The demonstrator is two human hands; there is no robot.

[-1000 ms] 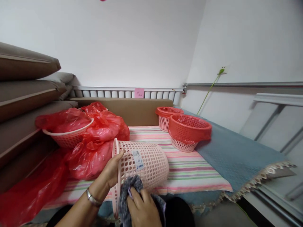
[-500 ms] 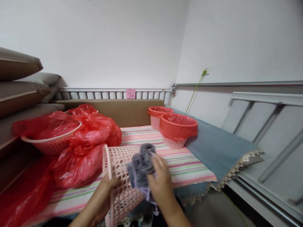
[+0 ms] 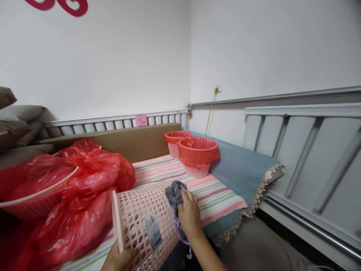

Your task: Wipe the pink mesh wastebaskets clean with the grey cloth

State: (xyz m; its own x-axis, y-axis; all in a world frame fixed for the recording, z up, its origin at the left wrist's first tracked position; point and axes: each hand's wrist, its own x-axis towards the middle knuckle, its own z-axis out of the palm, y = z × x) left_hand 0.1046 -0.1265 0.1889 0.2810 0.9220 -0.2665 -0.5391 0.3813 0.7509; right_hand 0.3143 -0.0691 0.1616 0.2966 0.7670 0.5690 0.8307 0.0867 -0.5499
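Note:
A pink plastic basket (image 3: 138,210) with a lattice wall lies tilted on its side in front of me, a label (image 3: 152,232) stuck on its wall. My left hand (image 3: 120,258) grips its rim at the lower left, the thumb on the outer wall. In my right hand (image 3: 189,212) is a bunched grey and purple cloth (image 3: 174,194), pressed against the basket near its base. A thin purple cord (image 3: 189,251) dangles from the cloth below the hand.
Two pink baskets lined with red bags (image 3: 199,152) stand on the striped sheet (image 3: 222,188). Red plastic bags (image 3: 93,188) and another basket (image 3: 56,190) fill the left. Behind are a brown padded board (image 3: 141,141) and a white rail. A blue mat (image 3: 239,152) lies right.
The view has swung rightward. The basket has turned, bringing its label into sight. My right hand has moved the cloth toward the basket's base end, while my left hand keeps hold of the rim.

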